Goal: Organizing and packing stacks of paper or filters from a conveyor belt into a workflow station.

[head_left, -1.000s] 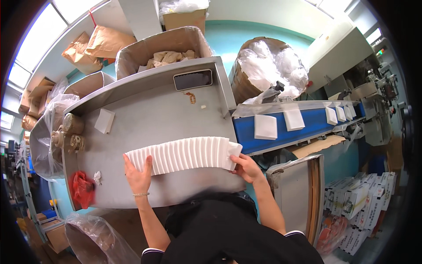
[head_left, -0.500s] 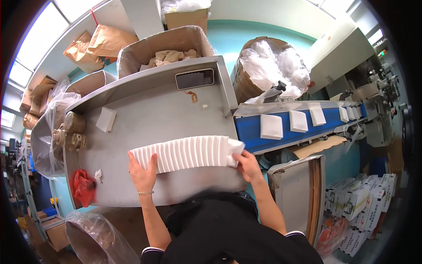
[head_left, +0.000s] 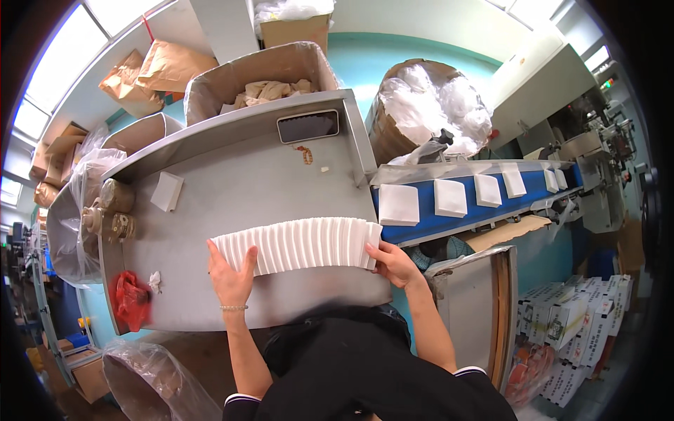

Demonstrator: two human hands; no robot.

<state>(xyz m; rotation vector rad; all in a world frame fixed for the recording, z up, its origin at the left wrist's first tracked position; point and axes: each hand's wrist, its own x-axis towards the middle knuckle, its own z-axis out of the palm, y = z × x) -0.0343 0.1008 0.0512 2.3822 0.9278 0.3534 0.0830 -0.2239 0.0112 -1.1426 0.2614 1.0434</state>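
Note:
A long row of white folded paper napkins [head_left: 298, 245], standing on edge in packed bundles, lies across the near part of the metal table. At its left end my left hand [head_left: 232, 277] presses, thumb on the near side and fingers around the end. My right hand [head_left: 394, 263] grips the last bundle at the right end, thumb and fingers on its outer face, with that bundle nearly flush against the row. Several white napkin bundles lie spaced out on the blue conveyor belt [head_left: 426, 219] to the right. One loose bundle [head_left: 167, 191] rests on the table at the left.
Raised metal edges [head_left: 359, 137] border the table. A phone [head_left: 307, 127] and a beaded bracelet [head_left: 306, 155] lie at the back, a red plastic bag [head_left: 131, 302] at the near left, rolls [head_left: 118, 196] by the left edge. Beyond stand an open carton [head_left: 263, 63] and a plastic-filled drum [head_left: 393, 98].
My right hand has pushed the end bundle leftward, straightening it against the row. On the belt the bundles have moved nearer to the table.

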